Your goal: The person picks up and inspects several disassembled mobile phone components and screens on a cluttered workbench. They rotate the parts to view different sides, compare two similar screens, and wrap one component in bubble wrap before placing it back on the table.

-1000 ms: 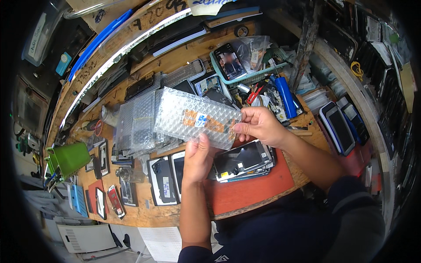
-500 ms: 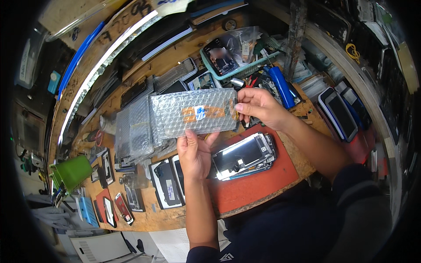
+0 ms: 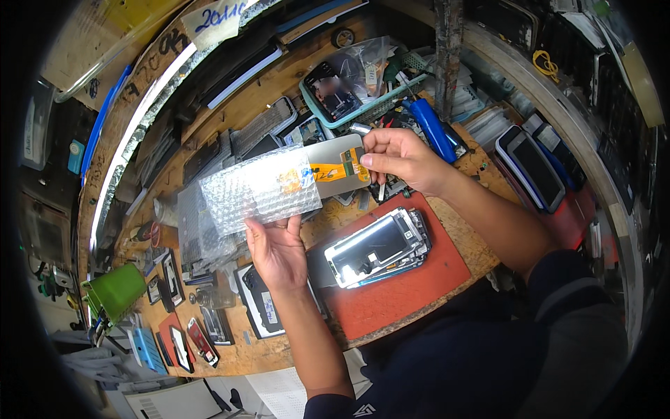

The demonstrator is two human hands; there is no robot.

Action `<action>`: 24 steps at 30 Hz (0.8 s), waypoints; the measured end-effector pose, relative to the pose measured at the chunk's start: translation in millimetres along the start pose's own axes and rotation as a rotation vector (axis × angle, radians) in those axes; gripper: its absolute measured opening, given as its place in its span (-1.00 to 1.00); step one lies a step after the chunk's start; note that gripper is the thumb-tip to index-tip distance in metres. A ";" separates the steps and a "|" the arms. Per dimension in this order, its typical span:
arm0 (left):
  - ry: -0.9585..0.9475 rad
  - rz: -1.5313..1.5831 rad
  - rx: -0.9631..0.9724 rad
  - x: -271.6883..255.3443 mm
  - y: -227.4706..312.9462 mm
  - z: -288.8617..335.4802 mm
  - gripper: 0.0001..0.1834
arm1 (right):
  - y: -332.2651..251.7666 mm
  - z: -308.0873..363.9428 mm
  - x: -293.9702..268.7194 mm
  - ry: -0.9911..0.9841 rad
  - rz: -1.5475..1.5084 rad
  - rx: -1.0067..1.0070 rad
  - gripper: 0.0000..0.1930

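Your right hand (image 3: 405, 164) pinches the right end of a phone display panel (image 3: 333, 155), its long axis running left-to-right above the bench (image 3: 269, 349); your loosely curled left hand (image 3: 279, 256) holds the bubble-wrap sleeve (image 3: 255, 190) around its left part.

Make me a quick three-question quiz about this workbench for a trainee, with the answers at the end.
1. Which hand holds the bubble-wrap sleeve?
2. True or false: one end of the grey panel is outside the sleeve.
3. Fill in: the stack of phone parts lies on a ____ mat.

Key:
1. The left hand.
2. True; the right hand grips that end.
3. Red.
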State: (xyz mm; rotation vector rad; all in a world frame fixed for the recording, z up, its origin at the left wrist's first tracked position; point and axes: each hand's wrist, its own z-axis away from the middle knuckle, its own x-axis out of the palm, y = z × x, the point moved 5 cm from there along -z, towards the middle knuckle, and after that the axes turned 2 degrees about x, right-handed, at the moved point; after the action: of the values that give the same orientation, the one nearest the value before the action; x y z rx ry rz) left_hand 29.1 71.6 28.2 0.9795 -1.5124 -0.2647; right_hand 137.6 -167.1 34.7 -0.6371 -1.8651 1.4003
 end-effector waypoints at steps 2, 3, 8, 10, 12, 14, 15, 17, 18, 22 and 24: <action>-0.018 0.017 -0.014 -0.4 -1.1 0.0 -0.50 | -0.1 -0.2 -0.1 -0.007 -0.009 -0.001 -0.89; -0.040 0.029 -0.023 0.4 -1.8 0.0 -0.50 | 0.2 -0.2 0.5 -0.021 -0.013 0.008 -0.88; -0.043 0.059 -0.062 2.7 -6.8 1.9 -0.49 | 4.3 0.8 4.9 -0.011 -0.034 0.034 -0.75; -0.042 0.081 -0.070 4.9 -8.3 2.8 -0.48 | 6.0 0.4 4.8 -0.020 -0.012 0.032 -0.71; -0.065 0.100 -0.098 8.1 -9.8 4.1 -0.46 | 8.8 -0.1 3.5 -0.014 0.005 0.028 -0.69; -0.072 0.096 -0.116 10.5 -10.9 5.3 -0.45 | 12.1 -1.1 1.7 0.005 0.013 0.015 -0.70; -0.082 0.086 -0.121 11.9 -11.5 5.8 -0.44 | 14.0 -1.9 1.4 0.008 0.015 0.012 -0.70; -0.103 0.066 -0.137 15.3 -13.6 7.0 -0.44 | 17.4 -3.6 1.2 0.022 0.025 0.007 -0.72; -0.115 0.057 -0.148 17.2 -15.0 7.7 -0.44 | 17.6 -3.7 2.3 0.013 0.013 -0.014 -0.72; -0.180 0.026 -0.156 27.9 -21.6 12.3 -0.42 | 20.1 0.2 7.7 0.009 -0.014 0.003 -0.73; -0.183 -0.063 -0.165 31.1 -25.1 14.6 -0.40 | 21.0 1.5 11.4 -0.009 -0.034 0.029 -0.75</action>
State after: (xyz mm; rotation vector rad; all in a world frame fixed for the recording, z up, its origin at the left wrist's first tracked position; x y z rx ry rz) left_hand 29.9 29.1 30.1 0.8906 -1.5987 -0.5276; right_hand 128.7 -153.4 17.1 -0.5826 -1.8510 1.4077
